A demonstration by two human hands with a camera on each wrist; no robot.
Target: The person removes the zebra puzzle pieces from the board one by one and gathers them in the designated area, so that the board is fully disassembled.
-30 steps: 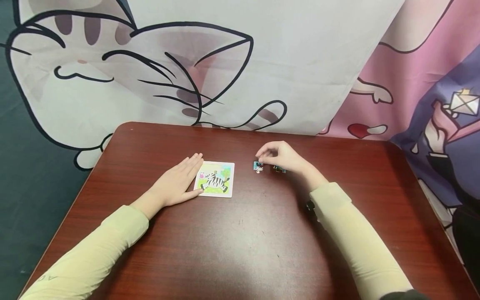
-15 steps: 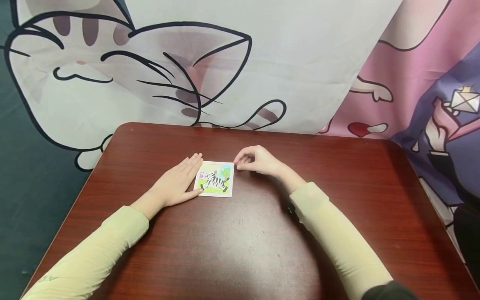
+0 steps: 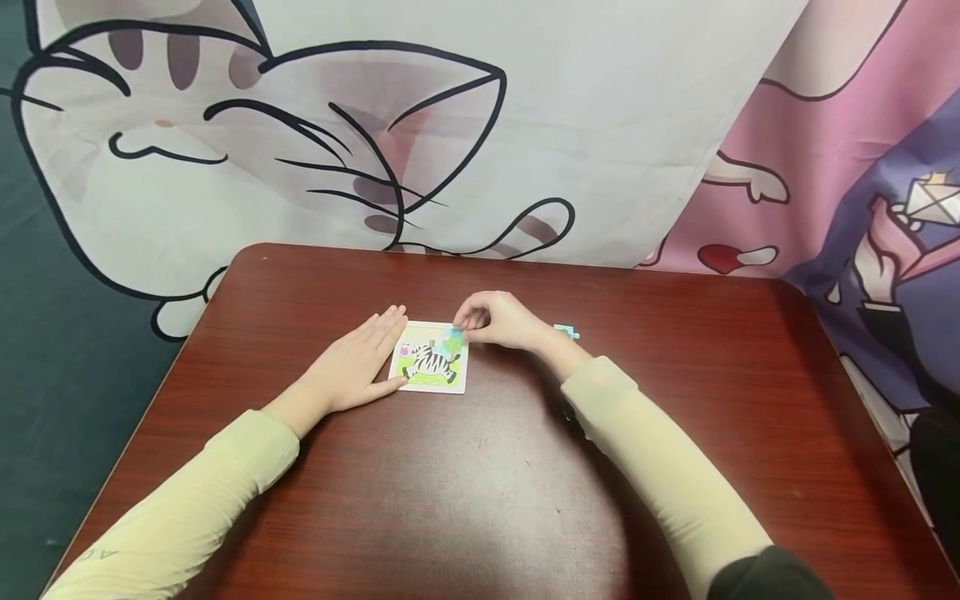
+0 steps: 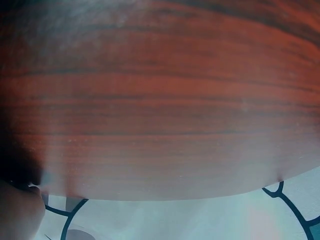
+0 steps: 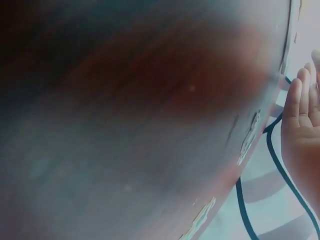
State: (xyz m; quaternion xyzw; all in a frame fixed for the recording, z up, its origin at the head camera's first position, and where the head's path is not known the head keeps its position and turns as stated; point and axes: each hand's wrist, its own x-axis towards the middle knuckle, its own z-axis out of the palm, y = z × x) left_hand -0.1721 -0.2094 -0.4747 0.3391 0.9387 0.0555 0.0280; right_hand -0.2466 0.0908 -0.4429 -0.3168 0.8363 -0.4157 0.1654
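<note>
A small square zebra puzzle [image 3: 431, 372] with a white border lies on the table. My left hand [image 3: 347, 367] rests flat along its left side, fingers straight, the fingertips and thumb on the border. At the puzzle's upper right corner, my right hand [image 3: 501, 320] pinches a blue puzzle piece [image 3: 456, 332] between curled fingers and thumb; much of that piece is hidden. Another light-blue loose piece [image 3: 566, 331] shows beyond the right wrist. The left wrist view catches only a bit of skin [image 4: 20, 212] at its lower left, and the right wrist view shows fingers [image 5: 301, 95] at its right edge.
Both hands work over a dark red-brown wooden table [image 3: 450, 483] with rounded far corners. Close behind its far edge hangs a curtain [image 3: 622, 125] printed with a cartoon cat. Dark fabric [image 3: 933, 475] stands at the right side.
My right hand has moved left from the loose pieces to the puzzle's upper right corner. The zebra-patterned loose piece seen earlier is out of sight. My left hand has stayed in place.
</note>
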